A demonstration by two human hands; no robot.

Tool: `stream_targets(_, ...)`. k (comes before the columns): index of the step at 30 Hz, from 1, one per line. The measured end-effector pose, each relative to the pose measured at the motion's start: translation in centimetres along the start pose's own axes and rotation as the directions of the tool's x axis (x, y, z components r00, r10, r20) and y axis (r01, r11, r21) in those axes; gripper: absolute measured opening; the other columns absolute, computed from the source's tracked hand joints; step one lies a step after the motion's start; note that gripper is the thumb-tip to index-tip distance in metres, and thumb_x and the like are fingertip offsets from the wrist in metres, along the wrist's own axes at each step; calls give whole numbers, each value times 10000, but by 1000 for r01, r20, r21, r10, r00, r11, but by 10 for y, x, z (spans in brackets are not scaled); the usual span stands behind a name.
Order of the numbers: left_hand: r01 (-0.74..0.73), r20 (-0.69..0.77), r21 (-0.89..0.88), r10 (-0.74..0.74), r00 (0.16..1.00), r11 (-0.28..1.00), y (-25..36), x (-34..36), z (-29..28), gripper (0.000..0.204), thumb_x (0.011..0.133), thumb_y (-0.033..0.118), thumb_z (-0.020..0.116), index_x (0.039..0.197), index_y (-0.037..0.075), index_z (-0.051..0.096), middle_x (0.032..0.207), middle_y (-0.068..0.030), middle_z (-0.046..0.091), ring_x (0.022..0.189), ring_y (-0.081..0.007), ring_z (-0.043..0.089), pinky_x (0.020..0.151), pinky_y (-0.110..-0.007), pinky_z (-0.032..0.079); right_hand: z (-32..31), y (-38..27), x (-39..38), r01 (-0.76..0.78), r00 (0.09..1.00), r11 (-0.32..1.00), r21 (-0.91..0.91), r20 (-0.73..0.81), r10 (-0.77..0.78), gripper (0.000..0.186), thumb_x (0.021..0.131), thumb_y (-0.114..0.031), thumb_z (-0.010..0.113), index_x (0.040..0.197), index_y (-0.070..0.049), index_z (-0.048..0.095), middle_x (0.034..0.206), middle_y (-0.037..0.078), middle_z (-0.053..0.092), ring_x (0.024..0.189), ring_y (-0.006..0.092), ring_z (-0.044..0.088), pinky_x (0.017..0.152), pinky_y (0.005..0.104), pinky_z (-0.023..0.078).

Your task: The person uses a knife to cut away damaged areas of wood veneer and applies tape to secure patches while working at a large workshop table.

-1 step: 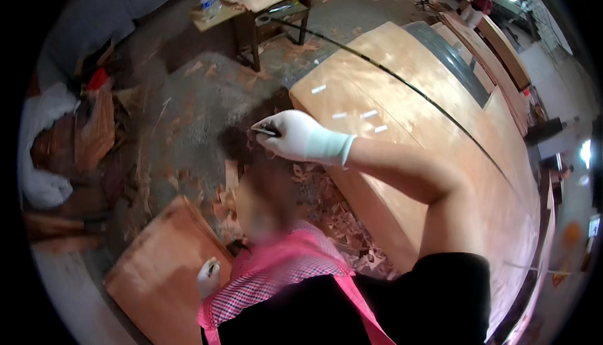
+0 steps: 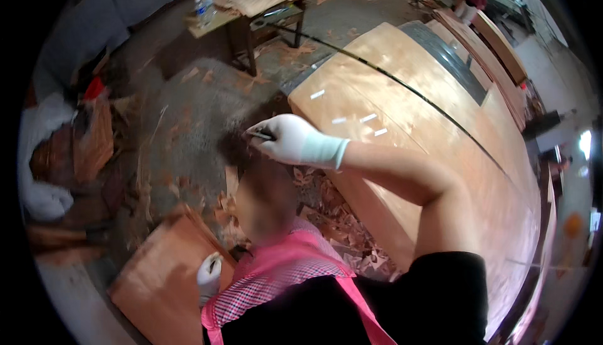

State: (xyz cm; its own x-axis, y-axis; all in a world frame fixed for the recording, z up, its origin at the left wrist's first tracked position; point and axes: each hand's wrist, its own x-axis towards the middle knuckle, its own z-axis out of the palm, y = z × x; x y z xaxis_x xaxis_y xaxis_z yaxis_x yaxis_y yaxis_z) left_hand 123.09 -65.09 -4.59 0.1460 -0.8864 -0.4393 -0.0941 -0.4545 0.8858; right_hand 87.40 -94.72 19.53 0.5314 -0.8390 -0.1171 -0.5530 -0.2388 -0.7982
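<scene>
My right hand (image 2: 286,138), in a white glove with a mint-green cuff, is raised over the floor beside the large pale wood sheets (image 2: 370,94). Its fingers are closed on a small slim dark-and-silver tool (image 2: 264,134) whose kind I cannot make out. Low on the left, my left hand (image 2: 208,271), also gloved in white, is at the edge of a stack of reddish-brown wood sheets (image 2: 157,276). Its fingers are pinched together, with a small brownish bit between the tips that is too small to name. Part of this hand lies behind the pink apron (image 2: 276,263).
A long thin dark rod (image 2: 389,75) runs over the pale sheets, with several white strips on them. Wood scraps (image 2: 339,226) litter the floor. Farther off stands a wooden table (image 2: 251,43) with sheets and bottles (image 2: 204,5). A wrapped bundle (image 2: 50,156) lies left.
The whole view has shifted slightly. My right hand sits a little lower and farther left, still gripping the slim tool. My left hand has turned slightly at the stack's edge.
</scene>
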Motion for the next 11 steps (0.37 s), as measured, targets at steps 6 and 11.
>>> stream_targets(6,-466,529,190,310,790,864,238,150,53,262,919,63,645,1164,-30,661,1060,-102,711,965,-158,673,869,-275,521,15,4,95,103,991,945,310,-115,-71,312,870,-166,592,1118,2,679,1059,204,686,950,325,670,871,373,525)
stream_targets(11,-317,555,246,135,821,916,237,257,23,279,935,10,598,1206,-38,645,1086,-87,715,994,-161,663,915,-298,515,21,86,145,-75,984,949,307,-130,119,206,954,-159,567,1025,12,656,848,125,690,702,188,654,692,357,538)
